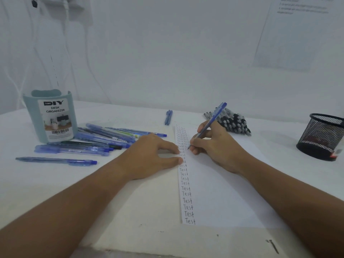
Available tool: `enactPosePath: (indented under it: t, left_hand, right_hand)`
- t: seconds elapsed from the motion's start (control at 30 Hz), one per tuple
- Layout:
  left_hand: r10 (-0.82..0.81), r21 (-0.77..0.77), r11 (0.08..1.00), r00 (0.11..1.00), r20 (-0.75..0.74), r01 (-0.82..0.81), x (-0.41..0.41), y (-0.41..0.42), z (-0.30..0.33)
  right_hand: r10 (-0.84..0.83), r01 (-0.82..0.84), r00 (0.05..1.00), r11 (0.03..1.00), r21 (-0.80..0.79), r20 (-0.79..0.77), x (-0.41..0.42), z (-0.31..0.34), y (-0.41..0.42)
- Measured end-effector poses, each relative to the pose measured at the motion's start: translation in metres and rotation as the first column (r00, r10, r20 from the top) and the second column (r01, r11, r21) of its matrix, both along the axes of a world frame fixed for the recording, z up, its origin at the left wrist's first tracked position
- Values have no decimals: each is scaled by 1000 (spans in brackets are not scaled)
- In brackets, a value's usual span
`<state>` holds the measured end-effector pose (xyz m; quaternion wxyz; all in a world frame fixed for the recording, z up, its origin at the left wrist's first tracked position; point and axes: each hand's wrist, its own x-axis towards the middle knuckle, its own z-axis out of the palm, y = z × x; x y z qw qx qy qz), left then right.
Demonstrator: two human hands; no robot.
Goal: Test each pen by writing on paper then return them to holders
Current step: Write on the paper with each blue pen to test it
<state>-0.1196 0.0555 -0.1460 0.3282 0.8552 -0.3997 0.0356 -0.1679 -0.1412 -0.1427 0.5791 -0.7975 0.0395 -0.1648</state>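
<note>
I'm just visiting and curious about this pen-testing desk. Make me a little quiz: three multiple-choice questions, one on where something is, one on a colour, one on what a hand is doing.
1. Where does the black mesh holder stand?
A. at the table's right edge
B. beside the teal organizer
C. on the paper

2. What colour is the pen being used?
A. red
B. blue
C. green

3. What is the left hand doing?
A. gripping a pen
B. lifting the organizer
C. lying flat, fingertips on the paper's edge

Answers:
1 A: it stands at the far right, apart from the teal organizer at the left.
2 B: the right hand holds a translucent blue barrel, tip on the paper.
3 C: its straight fingers touch the sheet by the column of "Test" words.
</note>
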Motion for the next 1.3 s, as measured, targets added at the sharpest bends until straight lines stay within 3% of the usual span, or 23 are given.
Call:
enactPosePath:
  t: [0.47,0.7,1.0,1.17,1.3]
  left_hand:
    - [0,-6,1000,1000,2,0,-1,0,0]
    - [-8,-19,1000,1000,-3,8,0,0,0]
    - [-6,-17,1000,1000,-7,6,-1,0,0]
    - [7,0,1000,1000,-4,-7,-2,1,1]
    - [-8,-8,1000,1000,7,8,-2,1,0]
  right_hand:
    - [7,-7,1000,1000,20,-6,2,0,-2]
    - [9,-9,1000,990,138,2,2,-1,-6]
    - [-30,30,1000,1000,-6,0,4,-4,-5]
    - [8,-7,1000,994,112,-16,3,-1,-6]
    - [-13,13,1000,1000,14,-13,3,-2,-4]
